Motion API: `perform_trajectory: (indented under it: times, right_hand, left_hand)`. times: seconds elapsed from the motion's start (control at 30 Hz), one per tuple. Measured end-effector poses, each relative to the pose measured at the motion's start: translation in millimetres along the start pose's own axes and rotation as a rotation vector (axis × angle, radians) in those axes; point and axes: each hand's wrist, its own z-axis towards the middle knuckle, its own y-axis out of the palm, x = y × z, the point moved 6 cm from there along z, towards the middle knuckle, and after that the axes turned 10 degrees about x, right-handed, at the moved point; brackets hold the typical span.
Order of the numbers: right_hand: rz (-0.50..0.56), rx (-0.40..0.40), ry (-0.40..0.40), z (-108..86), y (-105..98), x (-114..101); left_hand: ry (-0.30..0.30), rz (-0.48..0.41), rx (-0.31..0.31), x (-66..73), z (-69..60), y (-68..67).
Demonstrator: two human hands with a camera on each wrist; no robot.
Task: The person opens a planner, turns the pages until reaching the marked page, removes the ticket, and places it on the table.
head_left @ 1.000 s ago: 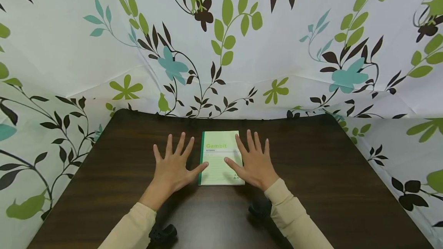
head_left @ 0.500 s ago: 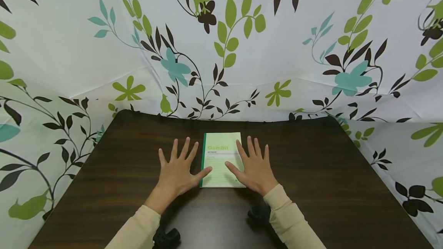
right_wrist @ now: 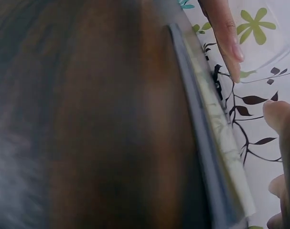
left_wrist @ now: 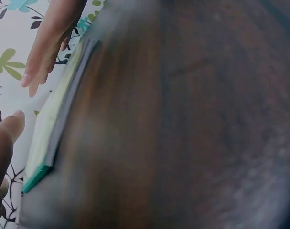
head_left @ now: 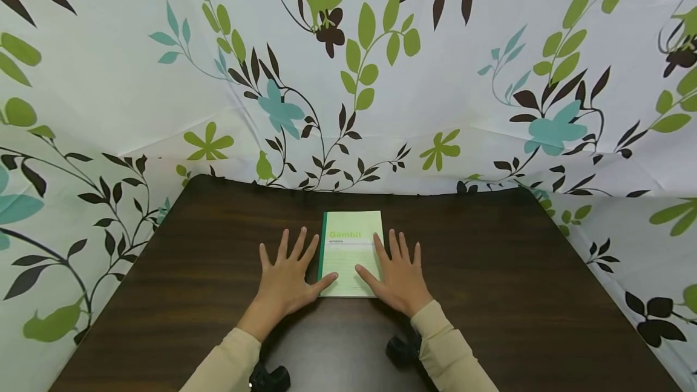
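A light green notebook with a dark green spine lies flat on the table, "Gambit" printed on its cover. Over its left edge my left hand is spread, thumb above the cover and the other fingers left of the spine. My right hand spreads over the notebook's lower right side, its thumb and index finger above the cover. Both wrist views show the closed notebook's thick page edge side-on. In those views the fingertips appear raised above the cover, apart from it. Neither hand holds anything.
The dark brown wooden table reaches back to a white cloth patterned with leaves and birds, which also hangs at the sides. Black devices sit under the wrists, one at the left and another device at the right.
Both hands have drawn slightly back toward the person, and the left has shifted a little rightward, closer to the notebook. The head view has tilted slightly. The notebook stays in place.
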Motion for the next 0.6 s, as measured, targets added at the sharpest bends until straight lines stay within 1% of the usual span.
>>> perform_trajectory:
  times: [0.17, 0.3, 0.37, 0.47, 0.53, 0.6]
  right_hand:
    - [0.034, -0.008, 0.045, -6.1, 12.2, 7.9]
    - [0.081, -0.003, 0.087, -11.2, 20.2, 13.8]
    - [0.1, 0.009, 0.092, -12.8, 22.5, 15.3]
    - [0.122, 0.032, 0.09, -13.7, 24.1, 16.2]
    - [0.136, 0.052, 0.091, -13.9, 24.1, 16.8]
    - [0.155, 0.073, 0.093, -13.6, 23.8, 17.2]
  left_hand:
    - [0.004, -0.044, 0.01, 0.2, -2.3, 10.9]
    - [0.03, -0.109, 0.036, 0.8, -2.9, 18.5]
    - [0.051, -0.153, 0.034, 1.6, -3.8, 22.5]
    - [0.078, -0.204, 0.008, 2.5, -6.0, 28.8]
    - [0.092, -0.215, 0.001, 2.7, -7.3, 32.1]
    - [0.095, -0.208, 0.004, 2.2, -8.1, 34.2]
